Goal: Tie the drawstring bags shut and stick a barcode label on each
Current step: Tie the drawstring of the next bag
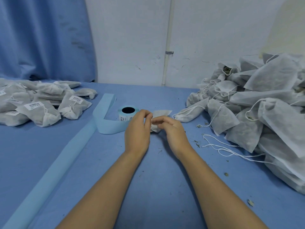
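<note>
Where the two hands meet: a small drawstring bag (162,113) of white cloth, near the middle of the blue counter (156,187), with its gathered mouth toward the person and its flat end pointing away.
Left hand (137,129): the fingers are curled, and thumb and fingertips pinch at the gathered neck of the bag; whether they hold the cord or the cloth, I cannot tell.
Right hand (173,131): the fingers are also curled and grip the neck from the other side, knuckles up.
Label roll (128,114): it stands just behind the left hand, hollow core up, with a printed label showing on its side.
Backing strip (105,124): pale blue; it loops from the roll to the left and runs long toward the near-left corner.
Finished bags (42,104): a heap at the far left, tied, several with a barcode label on top.
Untied bags (264,113): a bigger heap at the right with loose mouths; one shows dried leaves inside.
Loose cords (222,150): white, trailing from the right heap over the counter.
Herb crumbs (197,143): scattered beside the cords.
Curtain (41,38): blue, hanging behind the left heap.
</note>
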`<act>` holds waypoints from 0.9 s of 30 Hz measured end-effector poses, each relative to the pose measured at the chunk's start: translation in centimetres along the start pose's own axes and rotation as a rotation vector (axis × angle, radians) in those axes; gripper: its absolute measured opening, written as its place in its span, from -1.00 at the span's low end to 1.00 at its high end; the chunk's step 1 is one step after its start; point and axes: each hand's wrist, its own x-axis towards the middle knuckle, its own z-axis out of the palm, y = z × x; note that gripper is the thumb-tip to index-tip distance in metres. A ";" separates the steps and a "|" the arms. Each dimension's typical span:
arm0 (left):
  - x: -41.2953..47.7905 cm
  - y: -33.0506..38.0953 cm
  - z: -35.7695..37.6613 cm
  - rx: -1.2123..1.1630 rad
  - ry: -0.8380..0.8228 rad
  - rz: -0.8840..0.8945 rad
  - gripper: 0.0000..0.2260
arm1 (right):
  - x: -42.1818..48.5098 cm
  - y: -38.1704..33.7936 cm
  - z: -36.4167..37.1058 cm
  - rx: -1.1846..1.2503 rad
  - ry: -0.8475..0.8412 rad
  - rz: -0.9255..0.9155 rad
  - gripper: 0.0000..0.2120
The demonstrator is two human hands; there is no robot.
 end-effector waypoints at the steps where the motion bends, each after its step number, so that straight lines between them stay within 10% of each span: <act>1: 0.0 0.0 0.0 0.013 0.002 0.026 -0.86 | -0.1 -0.1 0.1 -0.031 -0.004 -0.017 -0.66; 9: 0.2 0.1 0.1 -0.373 0.021 -0.166 -0.82 | -0.2 -0.8 1.6 0.082 -0.044 -0.048 -0.55; 27: 0.4 -0.6 0.4 -0.186 -0.120 -0.168 -0.85 | 0.0 -0.6 -0.3 0.562 0.160 0.241 -0.83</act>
